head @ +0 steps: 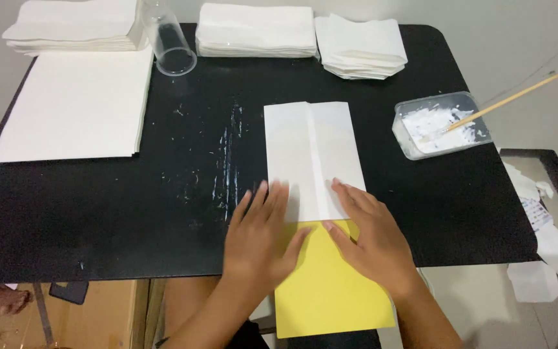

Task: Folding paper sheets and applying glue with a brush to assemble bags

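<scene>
While both hands lie flat with fingers spread, a folded white paper sheet (311,158) sits on the black tabletop (163,194) with its near end under the fingertips. The left hand (259,236) presses palm-down at the sheet's near left corner, its fingers reaching onto the white paper and its thumb angled toward the yellow card (330,284) that pokes out from beneath the sheet and overhangs the tabletop's near edge. The right hand (372,236) rests open on the sheet's near right corner, thumb lying across the yellow card; neither hand pinches anything. The white sheet shows a lengthwise crease with 1 flap overlapping the other. Right of the sheet stands a clear plastic tub (440,126) holding white paste, with a thin wooden stick (518,97) leaning out of it. Beyond the sheet, at the tabletop's far edge, lie 2 stacks of folded white paper, a tidy one (256,31) and a looser one (360,48) just beside it. Left of the sheet, past smears of dried white paste (227,161), a large pile of flat white sheets (75,106) lies, with another stack (75,26) behind it and a clear plastic cup (170,45) tipped on its side near them.
</scene>
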